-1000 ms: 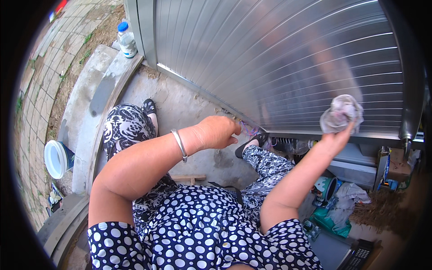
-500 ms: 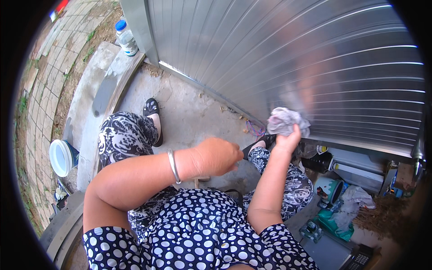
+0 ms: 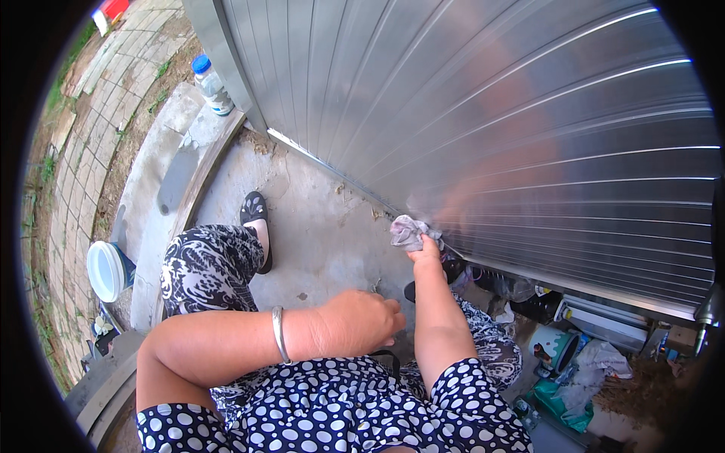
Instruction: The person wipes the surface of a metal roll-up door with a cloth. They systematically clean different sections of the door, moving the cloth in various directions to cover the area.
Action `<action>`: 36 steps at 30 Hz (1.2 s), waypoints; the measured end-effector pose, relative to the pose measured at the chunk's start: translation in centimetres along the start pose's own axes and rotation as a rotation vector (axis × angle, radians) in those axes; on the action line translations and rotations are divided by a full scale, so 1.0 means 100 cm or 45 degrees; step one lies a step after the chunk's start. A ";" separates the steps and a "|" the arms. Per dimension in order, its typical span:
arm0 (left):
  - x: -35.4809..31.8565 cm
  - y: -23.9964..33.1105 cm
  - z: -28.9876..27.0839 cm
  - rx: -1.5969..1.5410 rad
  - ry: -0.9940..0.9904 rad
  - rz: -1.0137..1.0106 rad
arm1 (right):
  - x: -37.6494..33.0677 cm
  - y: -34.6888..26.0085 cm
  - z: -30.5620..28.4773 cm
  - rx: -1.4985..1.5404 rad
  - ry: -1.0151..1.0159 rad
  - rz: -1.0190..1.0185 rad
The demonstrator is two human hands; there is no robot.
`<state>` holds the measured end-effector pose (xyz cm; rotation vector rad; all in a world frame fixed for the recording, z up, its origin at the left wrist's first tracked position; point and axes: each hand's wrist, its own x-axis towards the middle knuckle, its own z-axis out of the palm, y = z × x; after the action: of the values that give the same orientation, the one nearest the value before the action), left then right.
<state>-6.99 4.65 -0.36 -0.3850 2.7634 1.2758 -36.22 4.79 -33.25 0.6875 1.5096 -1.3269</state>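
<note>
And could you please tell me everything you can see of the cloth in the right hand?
The cloth is pale grey with a pinkish tint, soft-looking fabric crumpled into a small, folded wad. The right hand grips its lower right side. It appears at the lower edge of the ribbed metal panel; whether it presses against it is unclear.

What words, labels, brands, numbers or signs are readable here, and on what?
No text is readable.
Blue-capped bottle: label too small to read.
Teal-patterned tub: any print too small to read.
Crumpled plastic bag: too blurred to tell.
Ribbed metal panel and cloth in the right hand: no lettering visible.
</note>
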 end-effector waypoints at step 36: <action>-0.003 -0.014 0.000 0.103 0.119 -0.090 | -0.335 -0.156 -0.013 0.257 -0.161 -1.709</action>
<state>-6.30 3.85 -1.32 -0.5435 2.8387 1.1548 -38.17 8.28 3.51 -0.4634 1.7603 -2.4378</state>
